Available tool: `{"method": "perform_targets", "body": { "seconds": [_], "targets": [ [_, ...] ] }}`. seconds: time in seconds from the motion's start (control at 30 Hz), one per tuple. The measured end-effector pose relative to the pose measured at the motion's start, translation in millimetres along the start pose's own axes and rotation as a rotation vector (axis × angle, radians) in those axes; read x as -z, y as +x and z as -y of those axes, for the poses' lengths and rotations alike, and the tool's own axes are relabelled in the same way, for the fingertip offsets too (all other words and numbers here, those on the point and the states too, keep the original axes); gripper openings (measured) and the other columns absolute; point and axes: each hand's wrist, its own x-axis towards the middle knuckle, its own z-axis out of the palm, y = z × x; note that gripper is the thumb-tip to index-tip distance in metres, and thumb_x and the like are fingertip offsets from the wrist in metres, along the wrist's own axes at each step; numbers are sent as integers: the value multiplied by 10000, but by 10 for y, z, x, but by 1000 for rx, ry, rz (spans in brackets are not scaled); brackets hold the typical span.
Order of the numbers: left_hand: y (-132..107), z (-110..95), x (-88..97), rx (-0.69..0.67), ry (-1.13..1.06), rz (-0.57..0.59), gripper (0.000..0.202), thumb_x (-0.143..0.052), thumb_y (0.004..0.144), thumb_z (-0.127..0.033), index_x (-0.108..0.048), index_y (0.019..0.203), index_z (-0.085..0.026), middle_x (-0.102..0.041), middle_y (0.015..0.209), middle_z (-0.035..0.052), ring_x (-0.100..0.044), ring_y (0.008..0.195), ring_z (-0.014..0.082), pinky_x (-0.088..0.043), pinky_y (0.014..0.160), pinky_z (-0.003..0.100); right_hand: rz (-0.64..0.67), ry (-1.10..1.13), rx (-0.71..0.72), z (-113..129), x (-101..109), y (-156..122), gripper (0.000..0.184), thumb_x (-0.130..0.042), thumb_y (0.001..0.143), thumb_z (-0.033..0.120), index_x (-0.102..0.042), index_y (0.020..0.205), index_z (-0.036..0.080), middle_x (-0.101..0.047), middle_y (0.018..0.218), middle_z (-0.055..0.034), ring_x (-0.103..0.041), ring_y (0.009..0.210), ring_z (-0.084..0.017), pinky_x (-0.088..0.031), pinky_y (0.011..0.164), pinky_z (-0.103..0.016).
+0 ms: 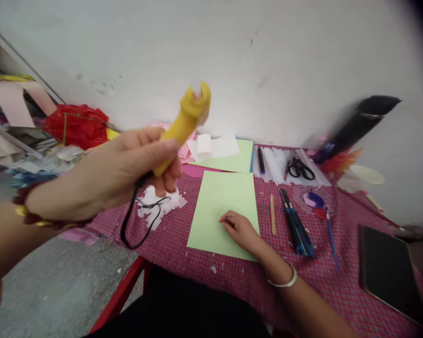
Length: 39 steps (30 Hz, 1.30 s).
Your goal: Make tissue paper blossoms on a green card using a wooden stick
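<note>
My left hand (pixel 134 157) is raised above the table's left side, closed round a yellow handle-shaped tool (pixel 183 123). The tool has a notched, hook-like tip that is blurred, and a black strap (pixel 130 225) dangles from its lower end. On a pale green sheet of paper (pixel 211 206) rests my right hand (pixel 240 228). Its fingers are curled together, and whether anything small sits between them is too unclear to make out. White paper scraps (pixel 158 206) lie beneath the strap. Right of the sheet lie a thin wooden stick (pixel 272 213) and a blue-and-black utility knife (pixel 298 227).
Black-handled scissors (pixel 301 169) and a dark marker (pixel 261 160) lie on white strips at the back. A thin blue brush (pixel 331 239) and a dark tablet-like slab (pixel 389 267) are to the right. A red bag (pixel 77 126) sits among papers at left. A wall stands behind.
</note>
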Motion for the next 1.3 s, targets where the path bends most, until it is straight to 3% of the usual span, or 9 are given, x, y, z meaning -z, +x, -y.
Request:
{"method": "perform_targets", "body": {
  "seconds": [0.07,0.1,0.27,0.4,0.57,0.73,0.9,1.07,1.3],
  "targets": [
    [11,241,-209,18,-43,221,259,-473,939,-360,-488,802,-141,-601,625,-31,-563,460,61,-406,438,144,-7,36,-18,-4,-6,-6,187,-483,853,159,-666,856,196,-676,914,-62,-620,808,-179,-490,782,-329],
    [16,405,-301,-14,-53,229,246,-499,919,-377,-470,811,-158,-605,627,-33,-558,459,64,-412,437,155,-17,67,-38,-8,-9,-10,181,-491,855,176,-666,895,197,-672,896,-56,-611,778,-175,-491,764,-330],
    [68,1383,-720,-384,402,-134,272,-612,809,-365,-424,718,-191,-509,611,-38,-468,510,77,-330,473,201,-175,364,-158,16,18,-41,341,-557,865,341,-586,1176,204,-635,999,-64,-581,697,-145,-512,658,-302],
    [122,1889,-1092,-571,748,-136,283,-540,870,-420,-461,729,-188,-534,602,-7,-513,542,125,-343,517,248,-270,601,-159,201,46,-54,549,-646,810,460,-501,1298,254,-579,1247,-97,-614,1056,-224,-533,887,-383],
    [257,1900,-1469,-672,770,24,315,-469,934,-453,-503,839,-155,-621,736,55,-611,658,185,-431,593,301,-413,755,-111,512,19,33,603,-621,837,485,-407,1366,291,-520,1385,-93,-575,1190,-235,-474,1016,-441],
    [156,1690,-1531,-702,792,111,294,-505,934,-326,-496,1141,-117,-637,1015,113,-605,906,244,-457,734,371,-685,756,-300,393,317,225,390,-585,856,435,-528,1188,238,-650,1156,-74,-658,741,-132,-546,695,-305],
    [-185,1976,-1427,-1033,663,452,116,-486,934,-207,-548,1015,-151,-619,931,59,-533,797,178,-401,661,329,-573,509,-529,-3,622,293,406,-590,802,552,-618,906,161,-681,748,-33,-468,433,-67,-344,396,-210],
    [-147,2380,-1505,-946,591,541,84,-607,872,-223,-546,856,-168,-600,864,43,-499,805,171,-389,709,319,-434,173,-536,-184,564,310,480,-507,825,632,-612,730,173,-639,636,-27,-444,417,-88,-361,402,-239],
    [-70,2472,-1565,-890,512,550,81,-581,890,-220,-541,838,-172,-595,879,22,-486,827,168,-372,727,321,-496,86,-584,-237,544,314,458,-518,815,633,-538,666,201,-519,512,22,-425,396,-97,-356,384,-242]
  ]
}}
